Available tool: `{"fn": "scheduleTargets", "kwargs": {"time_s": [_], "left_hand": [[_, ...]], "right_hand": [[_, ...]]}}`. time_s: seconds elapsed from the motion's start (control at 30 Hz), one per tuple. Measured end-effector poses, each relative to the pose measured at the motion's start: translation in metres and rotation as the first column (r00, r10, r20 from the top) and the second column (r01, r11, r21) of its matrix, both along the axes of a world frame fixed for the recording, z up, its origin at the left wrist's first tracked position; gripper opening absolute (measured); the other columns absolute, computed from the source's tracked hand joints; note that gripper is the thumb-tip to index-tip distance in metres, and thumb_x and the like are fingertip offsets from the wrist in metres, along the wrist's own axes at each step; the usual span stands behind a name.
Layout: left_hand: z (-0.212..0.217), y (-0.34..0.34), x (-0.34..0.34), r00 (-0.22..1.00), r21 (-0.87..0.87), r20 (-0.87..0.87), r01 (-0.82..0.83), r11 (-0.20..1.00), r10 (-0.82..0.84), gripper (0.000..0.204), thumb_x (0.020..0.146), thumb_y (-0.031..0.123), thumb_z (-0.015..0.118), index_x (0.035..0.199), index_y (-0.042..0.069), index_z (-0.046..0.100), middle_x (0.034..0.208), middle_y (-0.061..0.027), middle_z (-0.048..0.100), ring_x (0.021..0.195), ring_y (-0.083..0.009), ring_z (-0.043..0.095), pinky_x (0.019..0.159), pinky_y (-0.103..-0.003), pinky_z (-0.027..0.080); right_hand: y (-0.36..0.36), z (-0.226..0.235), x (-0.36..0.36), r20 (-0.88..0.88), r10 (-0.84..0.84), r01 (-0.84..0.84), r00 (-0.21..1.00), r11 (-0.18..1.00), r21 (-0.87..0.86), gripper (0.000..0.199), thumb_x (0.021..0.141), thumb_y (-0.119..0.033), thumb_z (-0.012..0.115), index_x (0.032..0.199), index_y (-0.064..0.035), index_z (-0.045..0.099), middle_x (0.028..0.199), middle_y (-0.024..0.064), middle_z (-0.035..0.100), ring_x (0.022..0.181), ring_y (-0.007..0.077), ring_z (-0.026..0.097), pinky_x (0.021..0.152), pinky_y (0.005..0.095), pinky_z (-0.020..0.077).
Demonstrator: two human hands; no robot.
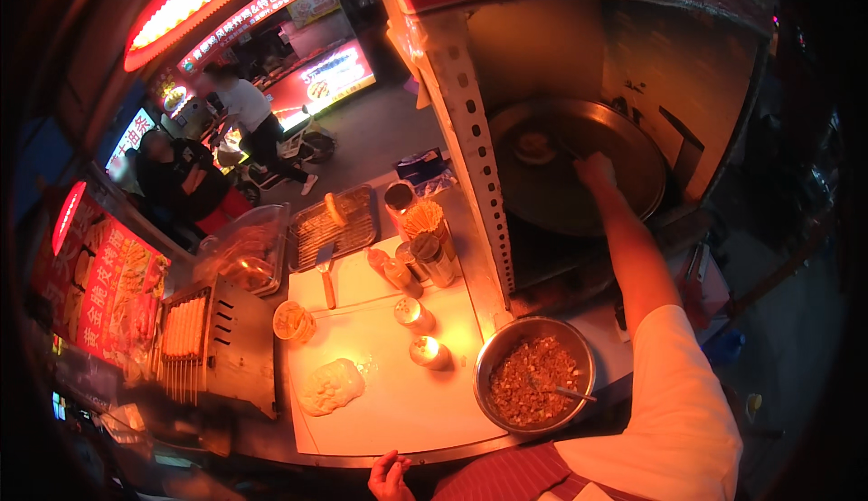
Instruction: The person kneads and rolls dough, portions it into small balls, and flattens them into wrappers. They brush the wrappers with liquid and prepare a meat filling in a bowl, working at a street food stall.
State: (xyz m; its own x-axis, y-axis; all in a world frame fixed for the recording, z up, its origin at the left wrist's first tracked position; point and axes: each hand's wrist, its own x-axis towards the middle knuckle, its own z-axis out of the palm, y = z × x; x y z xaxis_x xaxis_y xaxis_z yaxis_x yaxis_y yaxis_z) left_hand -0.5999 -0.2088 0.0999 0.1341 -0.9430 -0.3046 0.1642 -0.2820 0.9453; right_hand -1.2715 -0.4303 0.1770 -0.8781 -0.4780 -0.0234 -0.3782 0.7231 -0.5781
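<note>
My right hand [597, 172] reaches over the large round pan [653, 195] inside the metal-walled stall. Its fingers are closed on something thin, too dark to name, which points toward a round flat piece of dough [535, 147] in the pan. Low at the table's front edge, my left hand [391, 477] hangs with loosely curled fingers and nothing visible in them. Between the arms stands a steel bowl [482, 399] of chopped reddish filling, a spoon [575, 394] leaning in it. A soft, flattened dough lump [332, 387] lies on the white board [398, 429].
Two shakers [429, 353], seasoning bottles [432, 257] and a cup of skewers [425, 220] stand on the board. Behind are a spatula [326, 275], a wire-rack tray [348, 237] and a small tub [294, 321]. A sausage grill [237, 347] is left; people stand beyond.
</note>
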Motion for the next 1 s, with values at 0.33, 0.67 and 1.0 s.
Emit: {"fn": "scheduleTargets", "kwargs": {"time_s": [0.33, 0.67, 1.0], "left_hand": [[0.006, -0.021, -0.013, 0.986, -0.022, 0.116, 0.123, 0.992, -0.119, 0.027, 0.091, 0.009, 0.061, 0.113, -0.007, 0.063, 0.107, -0.0139, 0.064, 0.097, -0.0234, 0.064, 0.085, -0.032, 0.054], [0.035, -0.022, -0.041, 0.927, -0.124, 0.326, 0.236, 0.964, -0.185, 0.023, 0.093, 0.007, 0.058, 0.109, -0.008, 0.063, 0.111, -0.0147, 0.061, 0.096, -0.0244, 0.064, 0.085, -0.035, 0.056], [0.016, -0.016, -0.013, 0.988, 0.041, 0.144, 0.056, 0.998, -0.061, 0.023, 0.090, 0.005, 0.060, 0.110, -0.006, 0.065, 0.102, -0.0118, 0.065, 0.090, -0.0193, 0.063, 0.083, -0.028, 0.052]], "right_hand": [[0.045, 0.034, 0.008, 0.345, 0.132, -0.051, 0.929, 0.971, -0.234, 0.038, 0.086, -0.035, 0.072, 0.092, 0.0024, 0.069, 0.073, 0.0155, 0.065, 0.053, 0.0242, 0.059, 0.049, 0.0379, 0.0474], [0.018, -0.018, -0.015, 0.680, 0.327, 0.091, 0.656, 0.860, -0.501, 0.027, 0.087, -0.029, 0.071, 0.095, -0.0035, 0.064, 0.073, 0.0077, 0.057, 0.045, 0.0106, 0.041, 0.038, 0.0252, 0.0299], [-0.098, -0.066, 0.003, 0.809, 0.392, 0.423, 0.437, 0.705, -0.570, 0.021, 0.089, -0.017, 0.066, 0.105, -0.0104, 0.056, 0.088, 0.0066, 0.060, 0.062, 0.0178, 0.058, 0.036, 0.0268, 0.0292]]}}
